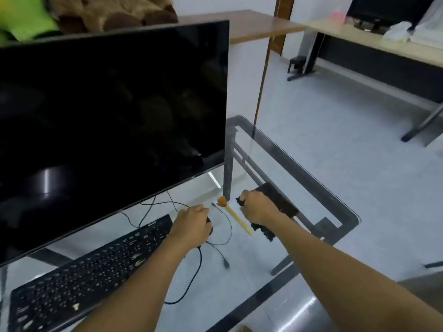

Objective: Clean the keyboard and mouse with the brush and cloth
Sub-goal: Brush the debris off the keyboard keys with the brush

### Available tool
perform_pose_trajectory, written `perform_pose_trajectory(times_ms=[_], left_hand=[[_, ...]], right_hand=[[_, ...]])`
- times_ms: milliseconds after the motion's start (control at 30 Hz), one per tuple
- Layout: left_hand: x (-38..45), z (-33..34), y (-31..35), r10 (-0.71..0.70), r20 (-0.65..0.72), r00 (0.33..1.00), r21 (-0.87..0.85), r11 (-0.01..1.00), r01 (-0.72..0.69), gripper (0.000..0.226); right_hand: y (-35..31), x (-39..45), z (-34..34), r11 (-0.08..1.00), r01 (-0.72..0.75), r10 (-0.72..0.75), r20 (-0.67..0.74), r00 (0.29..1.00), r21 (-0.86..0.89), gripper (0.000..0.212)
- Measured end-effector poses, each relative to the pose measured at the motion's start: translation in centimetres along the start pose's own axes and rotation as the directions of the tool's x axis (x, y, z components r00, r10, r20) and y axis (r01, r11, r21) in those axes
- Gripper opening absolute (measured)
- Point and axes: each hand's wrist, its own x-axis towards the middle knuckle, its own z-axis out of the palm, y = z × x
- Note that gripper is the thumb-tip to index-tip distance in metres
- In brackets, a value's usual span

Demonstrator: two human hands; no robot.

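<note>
Mouse step: your left hand (191, 224) covers the black corded mouse (209, 227); right hand (257, 209) grips the dark crumpled cloth (275, 200); next, wipe.

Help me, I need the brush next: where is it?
In the head view, the brush lies on the glass table between the left hand and right hand.

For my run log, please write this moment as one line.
left hand: grips mouse | right hand: holds dark cloth | brush: lying on glass desk
</note>
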Motion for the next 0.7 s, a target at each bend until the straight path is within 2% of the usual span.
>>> perform_pose_trajectory(times_ms=[200, 400, 467, 533, 633, 700], left_hand=[[2.2, 3.7, -0.6, -0.001, 0.003, 1.0, 0.158, 0.988, 0.001, 0.053], [1.9, 5.5, -1.0, 0.015, -0.04, 0.999, 0.152, 0.988, -0.008, 0.048], [1.8, 5.6, -1.5, 0.021, -0.047, 0.999, 0.149, 0.989, -0.013, 0.049], [1.6, 5.3, -1.8, 0.025, -0.071, 0.997, 0.102, 0.995, -0.017, 0.052], [0.4, 4.4, -2.7, 0.012, -0.152, 0.988, 0.025, 1.0, -0.008, 0.053], [-1.2, 3.7, -4.3, -0.016, -0.205, 0.979, -0.01, 1.0, 0.015, 0.052]], right_hand=[[0.2, 1.9, 4.1, 0.991, -0.126, 0.131, 0.142, 0.981, -0.041, 0.028], [0.6, 3.2, 5.8, 0.975, -0.222, 0.221, 0.172, 0.96, -0.012, 0.018], [-0.1, 3.5, 5.3, 0.954, -0.274, 0.248, 0.197, 0.948, 0.118, 0.019], [-1.2, 3.9, 4.7, 0.891, -0.274, 0.21, 0.206, 0.956, 0.362, 0.033], [-3.9, 3.7, 3.3, 0.711, -0.21, 0.113, 0.187, 0.976, 0.671, 0.033], [-6.3, 3.3, 2.3, 0.561, -0.217, 0.062, 0.221, 0.973, 0.799, 0.028]])
